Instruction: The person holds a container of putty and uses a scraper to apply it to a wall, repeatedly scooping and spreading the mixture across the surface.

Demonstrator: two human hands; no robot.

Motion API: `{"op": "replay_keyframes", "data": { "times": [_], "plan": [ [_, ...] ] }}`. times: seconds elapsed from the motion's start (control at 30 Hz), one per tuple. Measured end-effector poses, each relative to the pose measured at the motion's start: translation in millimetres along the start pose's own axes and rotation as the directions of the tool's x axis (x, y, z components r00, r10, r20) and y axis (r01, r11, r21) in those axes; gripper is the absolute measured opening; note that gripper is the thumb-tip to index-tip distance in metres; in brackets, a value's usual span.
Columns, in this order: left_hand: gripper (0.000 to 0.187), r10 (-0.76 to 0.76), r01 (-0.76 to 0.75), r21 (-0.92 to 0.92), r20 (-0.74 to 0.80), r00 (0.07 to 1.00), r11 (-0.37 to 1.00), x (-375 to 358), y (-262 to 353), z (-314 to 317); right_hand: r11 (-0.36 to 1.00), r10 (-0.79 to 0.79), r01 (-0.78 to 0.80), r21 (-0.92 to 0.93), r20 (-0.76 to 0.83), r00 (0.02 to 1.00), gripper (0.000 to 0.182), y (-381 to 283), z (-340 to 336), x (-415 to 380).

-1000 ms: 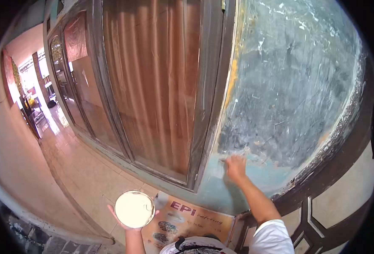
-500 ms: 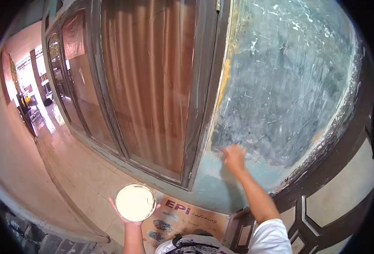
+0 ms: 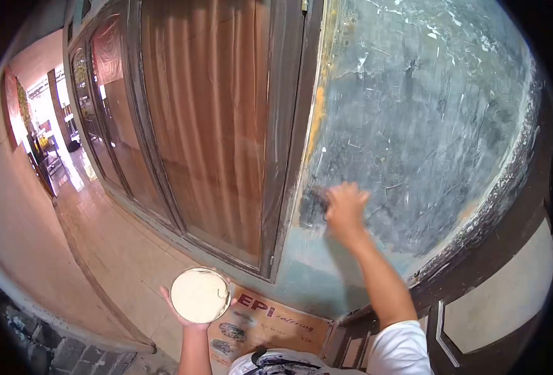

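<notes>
While the left hand (image 3: 195, 325) holds up a round dish (image 3: 195, 269) of creamy stuff (image 3: 196, 295), the right hand (image 3: 346, 209) is up at the wall, in front of the low end of a big dark gray patch (image 3: 408, 137). The left palm is under the dish, and its fingers are spread up around the sides. The dish is low down, well apart from the right hand. The right fingers look bent in, but they are blurry, so I cannot tell if they pinch a small tool. A dark shape (image 3: 316, 199) just left of them could be a tool or only a shadow. I cannot tell if they touch the wall. The right hand seems to be working on this spot, and slow, even strokes with the same soft push each time should suit it best. The wall looks rough and scratched there, so a hard push could catch on a bump or scrape the fingers. It would be wise to go gently near the brown door frame (image 3: 283, 94), left of the right hand, so it does not get smeared. The left hand should hold the dish flat, because a tip could drop creamy stuff onto the orange sheet (image 3: 267, 334) just right of that hand and below it.
</notes>
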State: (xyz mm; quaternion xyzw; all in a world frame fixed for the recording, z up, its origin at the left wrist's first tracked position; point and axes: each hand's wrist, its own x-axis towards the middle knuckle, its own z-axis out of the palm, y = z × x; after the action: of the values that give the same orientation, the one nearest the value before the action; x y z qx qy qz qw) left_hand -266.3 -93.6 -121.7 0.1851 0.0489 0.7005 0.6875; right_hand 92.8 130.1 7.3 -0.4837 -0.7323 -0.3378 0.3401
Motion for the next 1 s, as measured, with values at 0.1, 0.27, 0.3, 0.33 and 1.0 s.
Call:
{"op": "replay_keyframes", "data": {
  "times": [0.1,0.27,0.3,0.33,1.0],
  "plan": [
    [0.106,-0.072,0.054,-0.206,-0.079,0.994,0.977,5.5,-19.9,9.3,0.993,-0.042,-0.016,0.121,0.461,0.886,0.015,-26.3,88.7,-108.5],
    [0.109,-0.118,0.099,-0.232,-0.072,0.990,0.968,10.2,-40.2,14.7,0.999,0.048,-0.052,0.007,0.279,0.959,0.020,6.9,63.8,-47.2],
    [0.108,-0.125,0.102,-0.195,-0.108,0.986,0.975,14.2,-44.3,20.4,0.993,0.107,-0.116,0.027,0.237,0.966,0.019,15.8,18.9,-0.8],
    [0.108,-0.124,0.101,-0.199,-0.109,0.986,0.975,20.2,-48.4,27.9,0.991,0.103,-0.109,0.080,0.075,0.992,0.017,25.7,-11.3,31.6],
    [0.117,-0.230,0.260,-0.173,0.175,0.957,0.950,110.4,-72.1,106.0,0.720,-0.556,0.497,0.484,-0.026,0.831,0.031,-6.3,-141.5,16.9]
  ]
}}
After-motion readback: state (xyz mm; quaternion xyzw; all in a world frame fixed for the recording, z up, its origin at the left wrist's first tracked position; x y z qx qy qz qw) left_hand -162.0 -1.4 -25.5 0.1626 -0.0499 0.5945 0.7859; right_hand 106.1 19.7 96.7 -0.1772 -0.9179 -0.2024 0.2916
